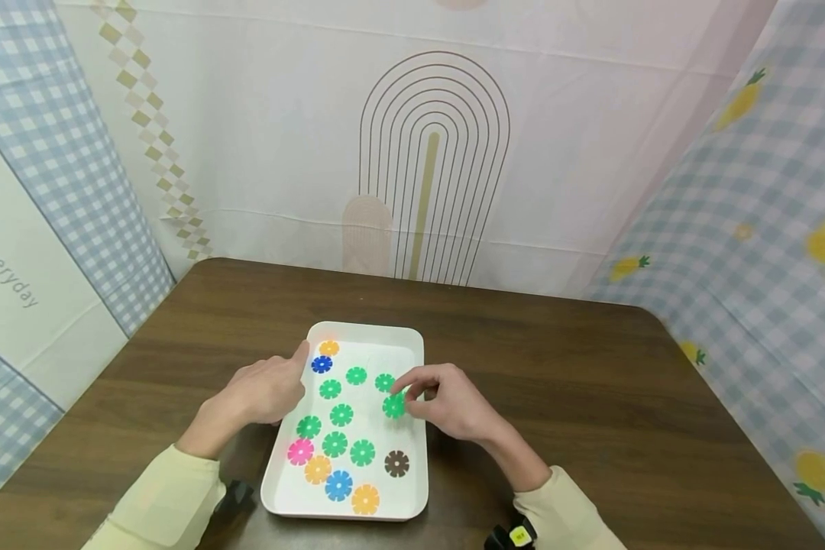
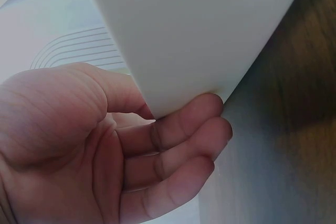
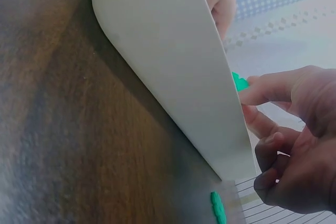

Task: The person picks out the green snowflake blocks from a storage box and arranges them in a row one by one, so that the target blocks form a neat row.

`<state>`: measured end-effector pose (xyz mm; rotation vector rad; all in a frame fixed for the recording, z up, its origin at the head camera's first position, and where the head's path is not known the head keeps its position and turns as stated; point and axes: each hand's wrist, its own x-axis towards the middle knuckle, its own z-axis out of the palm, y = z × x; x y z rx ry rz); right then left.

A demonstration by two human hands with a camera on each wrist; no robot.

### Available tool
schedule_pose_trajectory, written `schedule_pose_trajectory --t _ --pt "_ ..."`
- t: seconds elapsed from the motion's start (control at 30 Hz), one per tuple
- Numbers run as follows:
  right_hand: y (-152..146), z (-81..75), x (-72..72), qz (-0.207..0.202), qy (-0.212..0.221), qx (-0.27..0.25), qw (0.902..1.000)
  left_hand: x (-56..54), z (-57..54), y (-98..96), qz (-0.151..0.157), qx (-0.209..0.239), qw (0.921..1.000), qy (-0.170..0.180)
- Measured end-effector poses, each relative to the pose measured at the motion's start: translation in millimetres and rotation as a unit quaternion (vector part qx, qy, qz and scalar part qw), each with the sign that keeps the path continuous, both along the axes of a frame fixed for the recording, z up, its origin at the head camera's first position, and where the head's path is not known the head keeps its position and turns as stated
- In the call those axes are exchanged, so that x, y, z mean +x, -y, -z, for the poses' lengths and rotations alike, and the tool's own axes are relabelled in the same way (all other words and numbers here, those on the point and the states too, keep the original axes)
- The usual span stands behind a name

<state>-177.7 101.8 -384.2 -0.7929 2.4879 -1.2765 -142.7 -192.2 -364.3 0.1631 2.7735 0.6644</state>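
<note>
Disc (image 1: pixel 393 406), green and notched, sits pinched in my right hand (image 1: pixel 448 401) over the white tray (image 1: pixel 388 349), my left hand (image 1: pixel 266 388) gripping its side!

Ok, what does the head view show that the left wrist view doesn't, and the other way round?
Only the head view shows the inside of the white tray, its coloured discs, and the right hand pinching a green disc.
Only the left wrist view shows the left hand from its palm side, fingers curled against the tray's outer wall.
Both share the left hand, tray, wooden table and arch lines on the cloth.
</note>
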Motion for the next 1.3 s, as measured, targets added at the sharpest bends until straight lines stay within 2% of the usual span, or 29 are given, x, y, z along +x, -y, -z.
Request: schedule_pose_trajectory --t 0.23,0.47,0.63,1.03,1.3 --pt "-5 -0.6 -5.0 0.006 0.011 -0.027 0.9996 0.2 0.7 0.5 -0.008 0.012 0.9999 0.004" --pt "-12 -4.0 -9.9 0.028 0.001 -0.054 0.9981 -0.3 -0.6 0.1 0.006 -0.003 1.0 -0.003" --pt "-19 -6.6 -13.3 0.041 0.004 -0.068 0.9969 0.5 -0.7 -0.1 0.002 -0.004 1.0 0.002" --pt "-31 -12.7 -18.6 0.059 0.02 -0.077 0.9951 0.5 0.1 1.0 0.0 -0.001 1.0 0.003" --pt "-43 -12.4 -23.6 0.1 0.025 -0.067 0.9924 -0.3 -0.9 0.5 0.001 -0.009 0.9999 0.006"
